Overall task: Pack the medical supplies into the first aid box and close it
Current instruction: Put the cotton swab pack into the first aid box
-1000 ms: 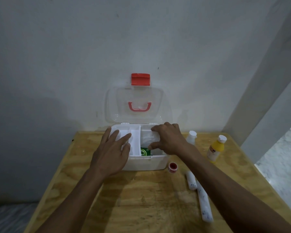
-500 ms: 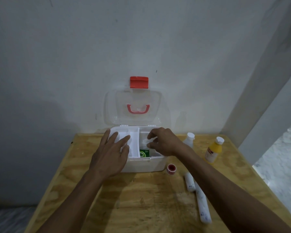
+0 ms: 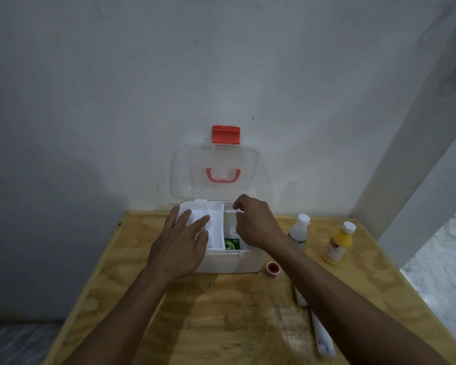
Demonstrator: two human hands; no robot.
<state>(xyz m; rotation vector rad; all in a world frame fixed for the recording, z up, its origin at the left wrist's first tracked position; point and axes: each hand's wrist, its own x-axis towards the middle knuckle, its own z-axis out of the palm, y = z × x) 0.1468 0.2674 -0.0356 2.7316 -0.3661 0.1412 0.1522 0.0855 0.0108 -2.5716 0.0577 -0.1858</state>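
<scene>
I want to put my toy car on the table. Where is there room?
The wooden table is bare between the two arms, in front of the first aid box, and left of the left hand. The right side is crowded: white bottle, yellow bottle, red tape roll, bandage rolls.

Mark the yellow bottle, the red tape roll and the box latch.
yellow bottle [image 3: 337, 245]: head view, on its yellow body.
red tape roll [image 3: 273, 270]: head view, on the roll's top face.
box latch [image 3: 226, 134]: head view, middle of the red clasp atop the open lid.
</scene>
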